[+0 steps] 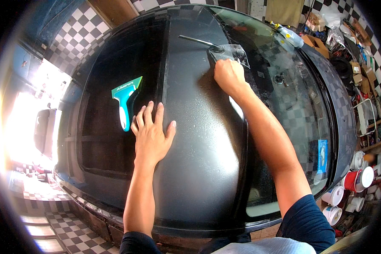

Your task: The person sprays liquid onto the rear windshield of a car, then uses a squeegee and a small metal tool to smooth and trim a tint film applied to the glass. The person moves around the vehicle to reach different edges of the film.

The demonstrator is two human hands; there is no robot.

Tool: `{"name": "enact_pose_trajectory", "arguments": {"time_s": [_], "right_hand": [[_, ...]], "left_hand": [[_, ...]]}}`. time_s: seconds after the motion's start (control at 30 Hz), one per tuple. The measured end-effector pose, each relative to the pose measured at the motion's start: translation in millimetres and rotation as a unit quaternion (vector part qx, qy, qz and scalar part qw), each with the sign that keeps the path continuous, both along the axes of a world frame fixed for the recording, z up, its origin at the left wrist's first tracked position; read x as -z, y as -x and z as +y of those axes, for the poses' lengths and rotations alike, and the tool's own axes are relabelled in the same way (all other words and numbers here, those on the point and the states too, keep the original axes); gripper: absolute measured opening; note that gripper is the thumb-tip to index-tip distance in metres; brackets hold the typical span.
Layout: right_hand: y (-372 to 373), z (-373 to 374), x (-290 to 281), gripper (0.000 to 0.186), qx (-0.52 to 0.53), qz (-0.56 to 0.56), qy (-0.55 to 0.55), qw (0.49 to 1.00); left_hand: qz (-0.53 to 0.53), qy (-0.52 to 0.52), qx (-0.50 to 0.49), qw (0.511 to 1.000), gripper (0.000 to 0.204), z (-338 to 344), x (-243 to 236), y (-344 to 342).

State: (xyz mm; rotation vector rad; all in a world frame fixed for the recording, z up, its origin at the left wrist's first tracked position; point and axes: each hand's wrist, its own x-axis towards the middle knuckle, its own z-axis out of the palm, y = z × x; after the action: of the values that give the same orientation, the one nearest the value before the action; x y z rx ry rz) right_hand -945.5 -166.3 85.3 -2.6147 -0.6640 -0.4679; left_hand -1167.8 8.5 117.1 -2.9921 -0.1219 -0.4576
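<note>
My left hand [150, 137] lies with its fingers spread on the dark car roof [194, 178], across the edge of the glossy black panel. A teal and white squeegee [123, 99] rests on that panel just beyond my left fingertips, touched by neither hand. My right hand [230, 78] is closed on a piece of clear film [236, 52] at the rear edge of the roof. The film stands up beside the base of a thin roof antenna [199, 40]. My fingertips are partly hidden under the hand. Small water droplets cover the roof between my hands.
The rear window [298, 114] slopes off to the right, with a blue card [322, 156] on it. A spray bottle [291, 37] stands at its far edge. Paint buckets [356, 179], cardboard boxes [316, 44] and clutter line the right side. Checkered tiles [80, 29] surround the car.
</note>
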Motion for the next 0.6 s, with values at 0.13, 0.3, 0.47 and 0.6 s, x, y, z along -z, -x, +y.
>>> {"name": "enact_pose_trajectory", "arguments": {"time_s": [0.13,0.3,0.47,0.6], "right_hand": [[-0.1,-4.8,0.8,0.019,-0.011,-0.013,-0.002,1.000],[-7.4,-13.1,8.0,0.020,-0.018,-0.021,-0.002,1.000],[-9.8,-14.9,11.5,0.020,-0.021,-0.017,0.004,1.000],[-12.6,-20.0,13.7,0.020,-0.027,-0.010,0.016,0.999]], "left_hand": [[0.001,-0.003,-0.002,1.000,0.053,-0.1,0.7,0.5],[0.001,-0.002,0.001,1.000,0.053,-0.9,0.3,0.0],[0.004,0.003,-0.002,1.000,0.053,-0.6,-0.7,0.1],[0.003,-0.002,-0.004,1.000,0.053,-0.2,0.5,0.5]]}}
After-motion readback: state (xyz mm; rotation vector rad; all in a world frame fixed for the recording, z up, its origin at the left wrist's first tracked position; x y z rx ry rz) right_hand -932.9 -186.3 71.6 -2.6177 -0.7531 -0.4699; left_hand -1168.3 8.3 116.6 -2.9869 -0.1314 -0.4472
